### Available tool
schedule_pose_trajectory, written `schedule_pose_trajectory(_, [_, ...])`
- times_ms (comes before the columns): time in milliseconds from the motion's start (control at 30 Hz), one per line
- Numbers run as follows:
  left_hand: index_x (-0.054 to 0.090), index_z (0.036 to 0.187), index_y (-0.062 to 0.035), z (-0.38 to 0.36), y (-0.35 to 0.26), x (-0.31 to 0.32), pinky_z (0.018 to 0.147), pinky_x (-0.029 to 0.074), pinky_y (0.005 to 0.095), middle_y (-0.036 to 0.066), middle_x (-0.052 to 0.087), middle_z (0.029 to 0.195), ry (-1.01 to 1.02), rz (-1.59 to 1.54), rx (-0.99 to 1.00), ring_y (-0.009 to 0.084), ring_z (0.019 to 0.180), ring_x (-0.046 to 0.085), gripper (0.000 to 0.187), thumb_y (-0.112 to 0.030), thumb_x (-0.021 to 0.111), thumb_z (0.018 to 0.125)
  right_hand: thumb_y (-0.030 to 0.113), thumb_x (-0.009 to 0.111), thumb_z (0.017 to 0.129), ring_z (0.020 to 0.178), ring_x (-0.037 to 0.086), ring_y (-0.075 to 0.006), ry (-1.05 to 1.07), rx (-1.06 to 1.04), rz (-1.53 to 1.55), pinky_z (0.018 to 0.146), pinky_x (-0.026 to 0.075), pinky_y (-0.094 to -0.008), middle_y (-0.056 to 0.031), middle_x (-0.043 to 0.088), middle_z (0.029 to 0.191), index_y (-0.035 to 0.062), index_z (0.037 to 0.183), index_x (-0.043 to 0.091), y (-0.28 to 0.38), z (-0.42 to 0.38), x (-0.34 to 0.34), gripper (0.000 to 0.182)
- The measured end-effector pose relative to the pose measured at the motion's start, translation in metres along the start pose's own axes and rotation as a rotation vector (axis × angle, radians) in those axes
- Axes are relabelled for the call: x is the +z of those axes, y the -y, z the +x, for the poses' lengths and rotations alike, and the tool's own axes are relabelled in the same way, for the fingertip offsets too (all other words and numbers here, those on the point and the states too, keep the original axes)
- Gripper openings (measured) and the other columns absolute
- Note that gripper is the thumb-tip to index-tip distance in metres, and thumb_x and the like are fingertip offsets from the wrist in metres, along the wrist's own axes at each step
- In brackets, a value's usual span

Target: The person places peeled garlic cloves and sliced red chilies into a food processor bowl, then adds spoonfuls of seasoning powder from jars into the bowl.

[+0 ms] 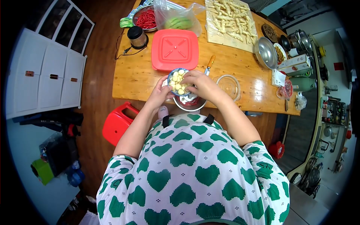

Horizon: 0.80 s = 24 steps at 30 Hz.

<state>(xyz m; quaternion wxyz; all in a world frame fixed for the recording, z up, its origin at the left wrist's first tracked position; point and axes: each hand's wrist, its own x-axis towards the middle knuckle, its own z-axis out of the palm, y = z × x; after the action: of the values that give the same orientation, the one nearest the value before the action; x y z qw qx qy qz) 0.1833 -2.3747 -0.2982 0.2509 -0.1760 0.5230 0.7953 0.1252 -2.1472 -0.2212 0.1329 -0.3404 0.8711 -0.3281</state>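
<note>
A small blue-patterned bowl of peeled garlic cloves (177, 79) is tilted over a metal bowl (190, 109) at the table's front edge. My left hand (161, 93) grips the small bowl's left side. Over its right rim, my right hand (197, 83) has its fingers bent in among the cloves; whether they pinch one is too small to tell. Some red pieces show inside the metal bowl, which the small bowl and my hands partly hide. Just beyond lies a red square lid (174, 50).
A knife (210, 64) and a round glass dish (228, 87) lie to the right. Farther back are a small grinder (137, 37), a bowl of red chillies (145, 19) and a board of pale chicken feet (231, 22). A red stool (119, 123) stands left, below the table.
</note>
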Motion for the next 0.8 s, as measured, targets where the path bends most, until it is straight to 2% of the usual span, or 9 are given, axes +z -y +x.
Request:
schedule_pose_trajectory(67, [0.03, 0.16, -0.0163, 0.0014, 0.0024, -0.0007, 0.094, 0.058, 0.033, 0.009, 0.067, 0.128, 0.001, -0.001, 0.01, 0.0163, 0.108, 0.069, 0.062, -0.018, 0.058, 0.105, 0.006, 0.076, 0.081, 0.116, 0.062, -0.0333, -0.017, -0.004, 0.007, 0.102, 0.051, -0.0422, -0.0114, 0.068, 0.12, 0.0078, 0.11, 0.075, 0.0, -0.0007, 0.0009, 0.029])
schedule_pose_trajectory(467, [0.032, 0.159, -0.0165, 0.0041, 0.0048, -0.0027, 0.094, 0.058, 0.0325, 0.007, 0.067, 0.126, 0.033, 0.034, 0.002, 0.0159, 0.111, 0.068, 0.06, -0.017, 0.058, 0.105, 0.006, 0.074, 0.081, 0.113, 0.063, -0.0346, -0.028, -0.026, -0.005, 0.1, 0.051, -0.0435, -0.0116, 0.069, 0.116, 0.0074, 0.108, 0.075, 0.0009, -0.0023, -0.0008, 0.027])
schedule_pose_trajectory(800, [0.033, 0.159, -0.0178, 0.0027, 0.0031, -0.0005, 0.092, 0.058, 0.0305, 0.005, 0.068, 0.123, 0.023, 0.063, -0.013, 0.0136, 0.106, 0.069, 0.061, -0.019, 0.06, 0.104, 0.006, 0.073, 0.083, 0.112, 0.063, -0.0343, -0.022, -0.012, 0.007, 0.098, 0.051, -0.0433, -0.0115, 0.069, 0.113, 0.0087, 0.108, 0.076, -0.0025, -0.0025, -0.001, 0.025])
